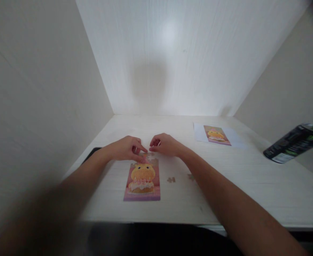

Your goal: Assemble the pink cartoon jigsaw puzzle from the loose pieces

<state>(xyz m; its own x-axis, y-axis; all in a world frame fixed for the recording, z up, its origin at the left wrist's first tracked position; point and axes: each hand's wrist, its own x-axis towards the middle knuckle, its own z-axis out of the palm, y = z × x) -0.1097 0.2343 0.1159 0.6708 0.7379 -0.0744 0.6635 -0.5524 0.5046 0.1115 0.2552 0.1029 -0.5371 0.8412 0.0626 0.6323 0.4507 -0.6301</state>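
A small jigsaw puzzle (142, 180) lies on the pale wooden table (252, 177), showing a yellow animal on a cake against pink. My left hand (126, 148) rests at the puzzle's top edge, fingertips pressing on its upper rim. My right hand (165, 144) is just to the right of it, fingers curled and pinched near the same top edge; whether it holds a piece is hidden. Two loose puzzle pieces lie face down to the right of the puzzle, one loose piece (171, 180) nearer and a second piece (190, 176) beside my right forearm.
A white sheet with a printed picture of the same image (216, 135) lies at the back right. A dark cylindrical can (295, 143) with green markings lies tilted at the right. A dark flat object (92, 153) sits under my left forearm. White walls enclose the table on three sides.
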